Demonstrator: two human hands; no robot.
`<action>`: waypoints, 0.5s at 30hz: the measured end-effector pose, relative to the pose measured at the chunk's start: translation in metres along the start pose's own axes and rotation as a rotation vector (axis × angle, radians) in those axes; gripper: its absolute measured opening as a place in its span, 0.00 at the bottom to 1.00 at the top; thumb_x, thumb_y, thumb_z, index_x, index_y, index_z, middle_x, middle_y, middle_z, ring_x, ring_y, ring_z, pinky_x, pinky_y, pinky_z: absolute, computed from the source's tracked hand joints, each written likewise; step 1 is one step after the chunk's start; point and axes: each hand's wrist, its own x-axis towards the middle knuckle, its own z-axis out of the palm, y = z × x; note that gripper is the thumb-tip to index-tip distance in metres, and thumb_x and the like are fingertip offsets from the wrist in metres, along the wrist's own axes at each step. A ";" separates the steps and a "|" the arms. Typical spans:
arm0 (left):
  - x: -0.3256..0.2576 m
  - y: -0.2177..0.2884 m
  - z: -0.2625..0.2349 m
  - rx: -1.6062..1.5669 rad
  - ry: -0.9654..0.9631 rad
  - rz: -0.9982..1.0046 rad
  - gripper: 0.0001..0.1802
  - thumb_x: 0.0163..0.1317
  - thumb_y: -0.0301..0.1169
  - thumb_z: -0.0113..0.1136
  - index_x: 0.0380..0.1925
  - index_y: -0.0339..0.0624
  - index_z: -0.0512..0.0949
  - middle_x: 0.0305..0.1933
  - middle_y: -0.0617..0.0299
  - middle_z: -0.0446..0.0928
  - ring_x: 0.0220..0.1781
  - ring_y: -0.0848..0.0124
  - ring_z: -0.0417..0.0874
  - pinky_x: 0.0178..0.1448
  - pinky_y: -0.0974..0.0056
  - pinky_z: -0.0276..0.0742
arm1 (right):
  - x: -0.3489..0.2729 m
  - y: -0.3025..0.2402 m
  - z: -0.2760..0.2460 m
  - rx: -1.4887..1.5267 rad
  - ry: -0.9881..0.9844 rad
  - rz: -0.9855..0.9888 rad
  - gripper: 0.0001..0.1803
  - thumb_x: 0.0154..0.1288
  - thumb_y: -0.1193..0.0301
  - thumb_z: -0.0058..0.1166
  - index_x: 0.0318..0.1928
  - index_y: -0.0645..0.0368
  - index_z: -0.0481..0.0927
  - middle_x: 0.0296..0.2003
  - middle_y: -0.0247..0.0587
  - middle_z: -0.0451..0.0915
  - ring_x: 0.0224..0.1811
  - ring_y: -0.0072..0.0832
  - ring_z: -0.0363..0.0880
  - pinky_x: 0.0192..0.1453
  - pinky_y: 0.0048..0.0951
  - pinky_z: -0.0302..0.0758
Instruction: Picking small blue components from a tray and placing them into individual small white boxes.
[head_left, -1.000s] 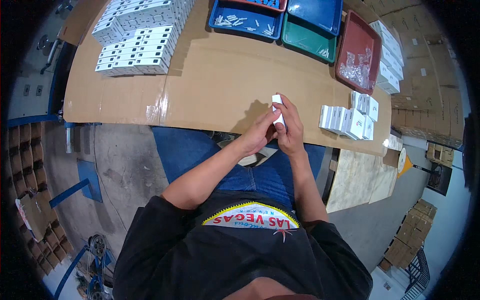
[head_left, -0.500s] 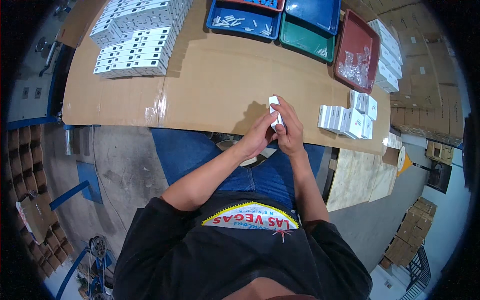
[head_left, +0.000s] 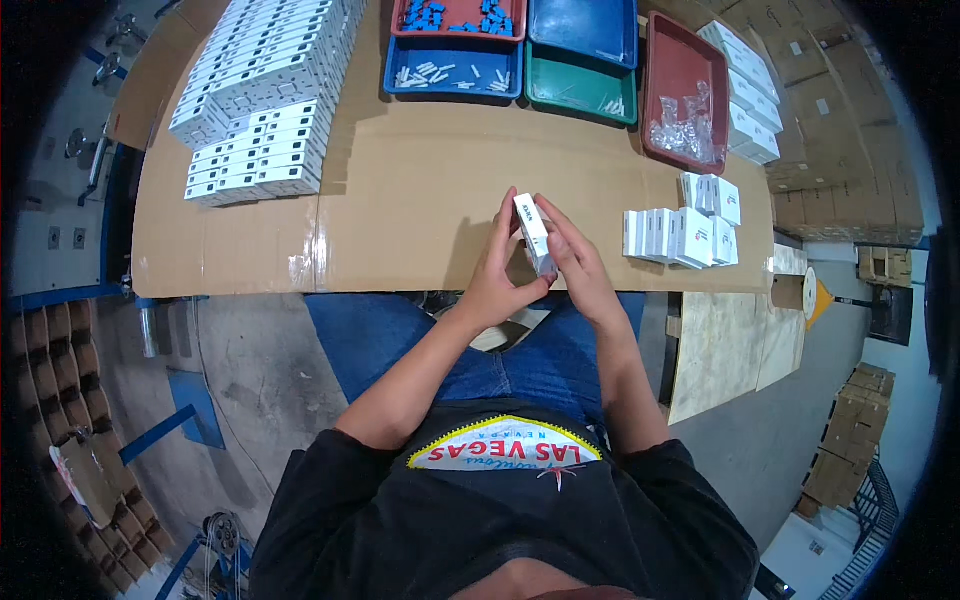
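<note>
A small white box (head_left: 533,232) stands tilted between my two hands, just above the front edge of the table. My left hand (head_left: 497,283) is on its left side, fingers stretched up along it and thumb by its lower end. From the right, my right hand (head_left: 584,283) presses its fingers and thumb against the box. A narrow printed face points upward; the lower end is partly hidden by the fingers. Nearest to my right hand is a group of similar white boxes (head_left: 692,238) standing on the table.
Tall stacked white boxes (head_left: 255,115) stand at the far left of the cardboard-covered table (head_left: 400,225). Along the back are a red tray (head_left: 458,33) of blue pieces, a blue tray (head_left: 455,95) of small white pieces, a green tray (head_left: 575,85) and a red tray (head_left: 685,50) of clear plastic bags.
My left fingers have moved from in front of the box to its left side, uncovering more of it. The box now leans the other way. The whole view has shifted, showing more of the back trays.
</note>
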 end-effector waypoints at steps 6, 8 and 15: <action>0.004 0.008 0.000 0.169 0.031 0.099 0.64 0.52 0.34 0.79 0.81 0.37 0.43 0.74 0.44 0.58 0.76 0.52 0.64 0.78 0.52 0.62 | -0.004 -0.002 0.007 0.127 -0.013 0.094 0.34 0.78 0.68 0.52 0.79 0.55 0.58 0.64 0.40 0.75 0.55 0.22 0.76 0.57 0.26 0.74; 0.004 0.002 -0.003 0.215 0.042 0.095 0.63 0.52 0.36 0.79 0.80 0.36 0.45 0.72 0.45 0.59 0.75 0.51 0.65 0.78 0.52 0.63 | -0.006 -0.004 0.008 0.148 0.010 0.106 0.34 0.78 0.68 0.53 0.80 0.55 0.58 0.63 0.39 0.75 0.53 0.21 0.76 0.55 0.25 0.75; 0.004 0.003 -0.005 0.322 0.070 0.168 0.62 0.57 0.46 0.76 0.80 0.34 0.46 0.71 0.43 0.58 0.73 0.47 0.65 0.75 0.50 0.64 | -0.014 -0.002 0.020 0.128 0.056 0.084 0.30 0.81 0.64 0.48 0.77 0.59 0.61 0.61 0.40 0.77 0.55 0.22 0.76 0.59 0.27 0.73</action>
